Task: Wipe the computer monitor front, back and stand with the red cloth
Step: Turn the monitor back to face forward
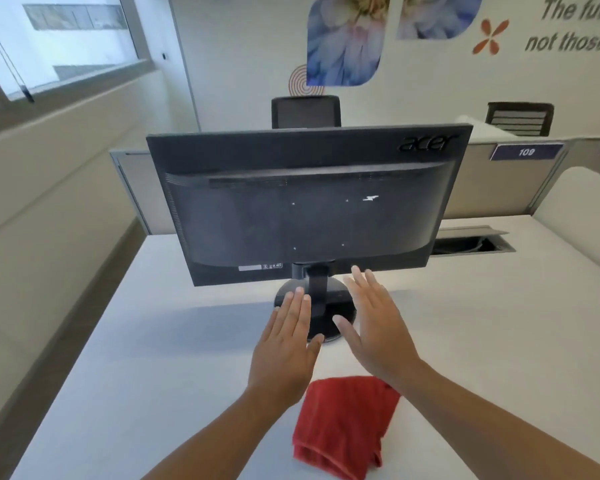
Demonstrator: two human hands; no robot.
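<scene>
Head view: left hand (284,344) and right hand (374,327), fingers straight, holding nothing, flank the Acer monitor's (305,209) stand (317,299); red cloth (343,424) lies on the desk (482,323).

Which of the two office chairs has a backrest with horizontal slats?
The chair on the right, above the label 109. The other chair, directly behind the monitor, has a plain mesh back.

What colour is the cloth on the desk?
Red. The cloth shows best in the head view, lying near the desk's front edge.
</scene>
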